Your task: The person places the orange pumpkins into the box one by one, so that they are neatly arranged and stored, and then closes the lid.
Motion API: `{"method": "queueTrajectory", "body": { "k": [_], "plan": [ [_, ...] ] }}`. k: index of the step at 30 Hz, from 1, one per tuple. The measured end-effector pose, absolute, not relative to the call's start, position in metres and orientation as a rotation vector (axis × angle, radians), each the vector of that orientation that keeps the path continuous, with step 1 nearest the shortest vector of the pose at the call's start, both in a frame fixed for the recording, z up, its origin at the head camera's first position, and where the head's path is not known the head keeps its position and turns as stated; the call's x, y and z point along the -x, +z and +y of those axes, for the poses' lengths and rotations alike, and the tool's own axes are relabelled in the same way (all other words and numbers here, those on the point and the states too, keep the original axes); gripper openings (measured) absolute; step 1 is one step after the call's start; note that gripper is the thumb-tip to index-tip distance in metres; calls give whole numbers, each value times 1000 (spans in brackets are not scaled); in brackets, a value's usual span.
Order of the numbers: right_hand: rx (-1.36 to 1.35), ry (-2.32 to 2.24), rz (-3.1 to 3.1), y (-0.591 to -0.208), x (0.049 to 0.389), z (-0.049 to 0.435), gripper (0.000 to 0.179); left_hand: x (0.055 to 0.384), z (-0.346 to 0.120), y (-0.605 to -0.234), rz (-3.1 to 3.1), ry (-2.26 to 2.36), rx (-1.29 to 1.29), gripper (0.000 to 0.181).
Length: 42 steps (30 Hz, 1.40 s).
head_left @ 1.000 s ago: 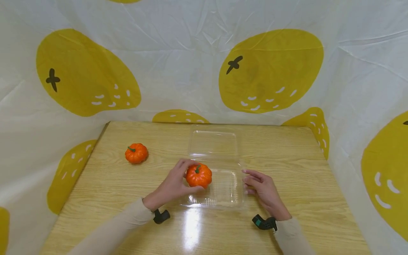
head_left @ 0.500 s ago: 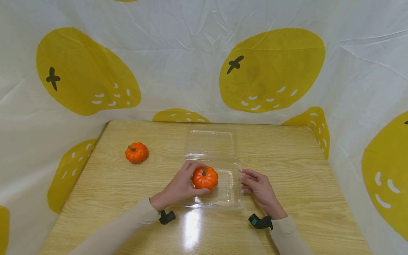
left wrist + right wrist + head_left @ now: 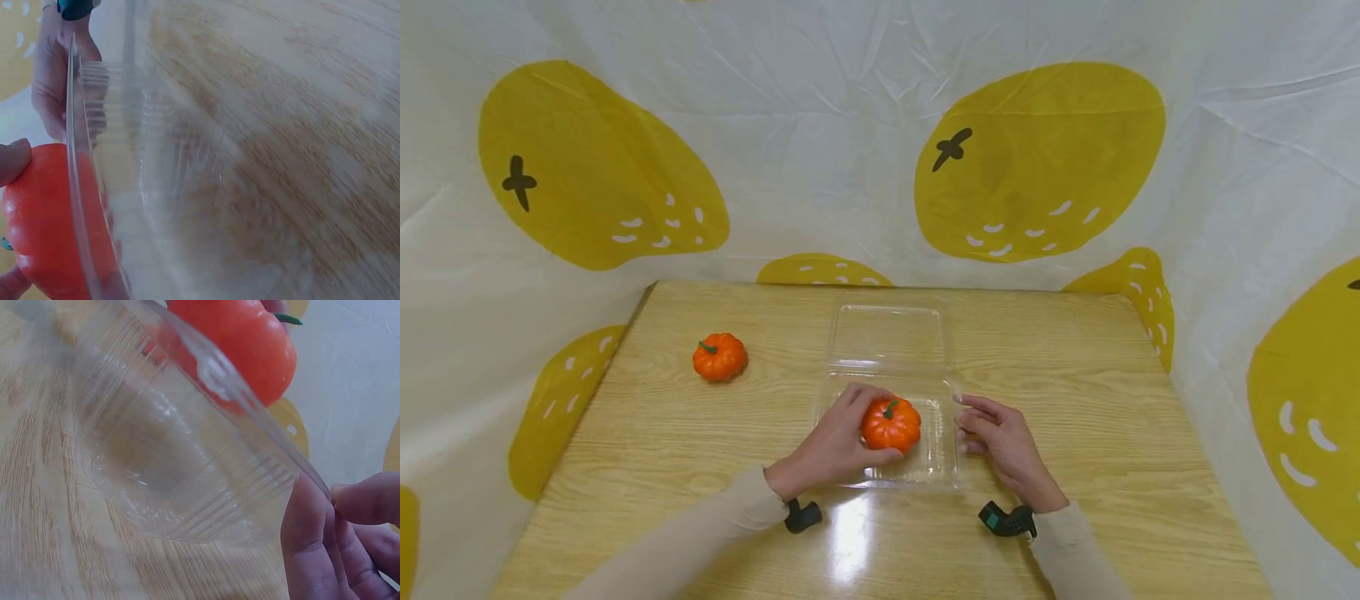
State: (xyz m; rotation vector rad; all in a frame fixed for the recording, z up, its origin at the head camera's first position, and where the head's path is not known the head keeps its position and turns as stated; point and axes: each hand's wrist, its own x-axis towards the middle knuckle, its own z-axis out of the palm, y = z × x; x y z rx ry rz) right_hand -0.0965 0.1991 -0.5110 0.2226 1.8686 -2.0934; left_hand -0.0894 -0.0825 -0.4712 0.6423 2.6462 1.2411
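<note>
In the head view my left hand (image 3: 833,440) grips an orange toy pumpkin (image 3: 893,427) with a green stem. The pumpkin is over the base of a clear plastic clamshell container (image 3: 934,468), whose lid (image 3: 889,335) lies folded back on the far side. The right wrist view shows the pumpkin (image 3: 259,353) at rim height, partly above the rim. There my right hand (image 3: 340,540) pinches the container's rim between thumb and fingers. Seen through the clear wall in the left wrist view, part of the pumpkin (image 3: 44,219) is blurred.
A second orange pumpkin (image 3: 719,357) sits on the wooden table (image 3: 1075,367), to the left of the container. White cloth (image 3: 820,183) printed with large yellow fruit hangs behind the table and along both sides.
My left hand has moved right and slightly nearer with the pumpkin. The container has slid a little left, together with my right hand on its rim.
</note>
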Motion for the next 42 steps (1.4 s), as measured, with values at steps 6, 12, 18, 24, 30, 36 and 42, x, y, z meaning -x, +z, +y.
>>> {"method": "queueTrajectory", "body": {
  "k": [6,12,18,24,30,36,42],
  "plan": [
    [-222,-2103,1853,-510,98,197,51,91,-76,-474,2630,1225,-621,68],
    [-221,-2108,1831,-511,98,195,52,94,-72,-476,2603,1201,-597,69],
    [-222,-2119,1821,-511,99,192,52,97,-69,-480,2579,1189,-566,72],
    [-221,-2116,1817,-511,99,191,51,101,-67,-484,2531,1203,-514,75],
    [-218,-2111,1818,-511,99,190,50,104,-64,-492,2488,1239,-496,78],
    [-214,-2128,1799,-513,99,189,51,104,-61,-497,2462,1226,-494,79],
    [-224,-2130,1801,-514,98,189,50,104,-60,-498,2449,1231,-507,82]
  ]
}}
